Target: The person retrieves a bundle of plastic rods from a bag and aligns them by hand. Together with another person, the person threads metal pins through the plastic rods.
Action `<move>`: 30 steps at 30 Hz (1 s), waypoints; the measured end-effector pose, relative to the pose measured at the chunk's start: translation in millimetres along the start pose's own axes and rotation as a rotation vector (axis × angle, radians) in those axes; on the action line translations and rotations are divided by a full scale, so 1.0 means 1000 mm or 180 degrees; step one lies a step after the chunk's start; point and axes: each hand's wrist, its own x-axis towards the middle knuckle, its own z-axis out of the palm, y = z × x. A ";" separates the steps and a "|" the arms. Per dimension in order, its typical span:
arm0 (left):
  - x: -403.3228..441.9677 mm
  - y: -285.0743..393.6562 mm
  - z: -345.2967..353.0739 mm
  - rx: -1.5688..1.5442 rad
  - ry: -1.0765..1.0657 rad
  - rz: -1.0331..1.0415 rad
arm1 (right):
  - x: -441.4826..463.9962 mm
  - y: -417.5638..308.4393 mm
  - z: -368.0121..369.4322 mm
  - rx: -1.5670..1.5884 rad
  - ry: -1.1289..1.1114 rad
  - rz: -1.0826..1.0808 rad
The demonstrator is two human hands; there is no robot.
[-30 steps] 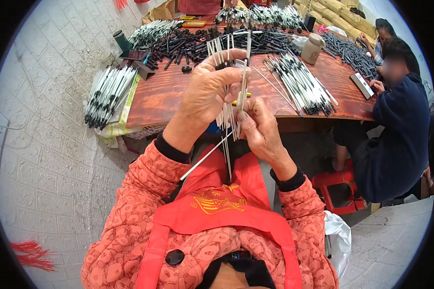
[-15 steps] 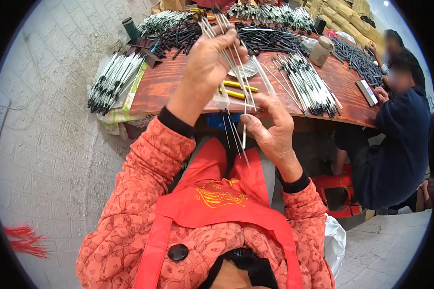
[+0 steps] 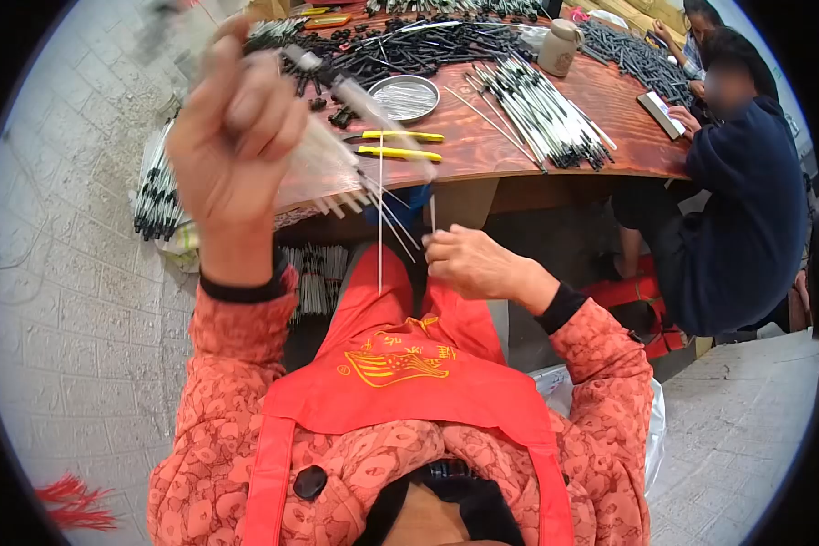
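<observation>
My left hand (image 3: 237, 150) is raised over the table's left side, blurred, with its fingers curled closed. Several thin white sticks (image 3: 332, 168) fan out beside it, pointing down and right, and it seems to grip them. A blurred translucent rod with a dark end (image 3: 364, 100) slants across toward my right hand. Above my lap, my right hand (image 3: 482, 264) pinches the lower end of a thin white stick (image 3: 432, 214). Yellow-handled pliers (image 3: 396, 153) lie near the table edge, close to a round metal dish (image 3: 405, 97) of thin pale pieces.
On the wooden table (image 3: 455, 136) lie a bundle of white sticks with black ends (image 3: 546, 109), a heap of black parts (image 3: 428, 45), grey pieces (image 3: 637, 64) and a beige jar (image 3: 560, 50). More bundles (image 3: 155, 187) stand at left. A person in dark clothing (image 3: 746, 218) sits at right.
My left hand has moved left and turned, its fingers now curled. My right hand has dropped toward my lap and closed on a stick. The view has shifted slightly.
</observation>
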 end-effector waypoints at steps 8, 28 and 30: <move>-0.026 -0.010 0.004 0.0371 0.0292 -0.0143 | -0.014 0.112 -0.089 0.0447 0.1105 0.2821; 0.002 -0.026 -0.048 0.0528 0.1058 -0.0429 | -0.026 0.201 -0.120 0.0524 0.1938 0.3119; 0.003 -0.026 -0.048 0.0498 0.1158 -0.0419 | -0.024 0.179 -0.132 0.0821 0.2169 0.3031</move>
